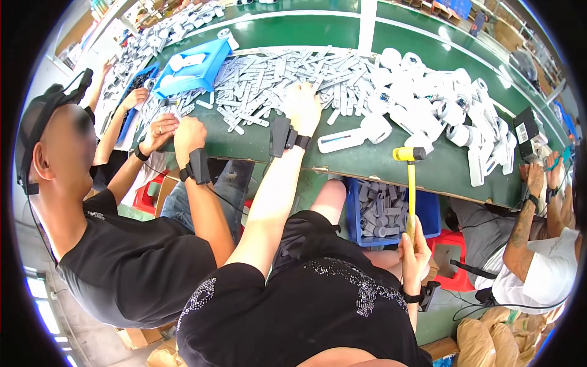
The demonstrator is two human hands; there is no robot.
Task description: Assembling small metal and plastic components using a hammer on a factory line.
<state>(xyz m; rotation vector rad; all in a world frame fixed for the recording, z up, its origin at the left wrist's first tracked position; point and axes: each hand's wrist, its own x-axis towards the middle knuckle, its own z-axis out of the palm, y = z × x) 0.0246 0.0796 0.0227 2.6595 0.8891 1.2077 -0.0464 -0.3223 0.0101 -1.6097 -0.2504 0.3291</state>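
My left hand (303, 105) reaches forward into a wide heap of flat grey plastic strips (254, 76) on the green table. Its fingertips are washed out by the light against the strips, and I cannot tell whether one is between them. Upright in my right hand (415, 251) is a small mallet (411, 183) with a yellow handle and a yellow-and-black head; my fingers are wrapped round the lower handle. The mallet's head is level with the table's front edge. A white housing with a long arm (342, 140) lies between my hands.
White round-headed housings (452, 101) are piled on the right. A blue tray (208, 68) stands at the left, near a co-worker's hands (183, 131). Below the table edge sits a blue crate (353, 223) of grey parts. Another person's hands (537, 177) work at the far right, near a black box (529, 131).
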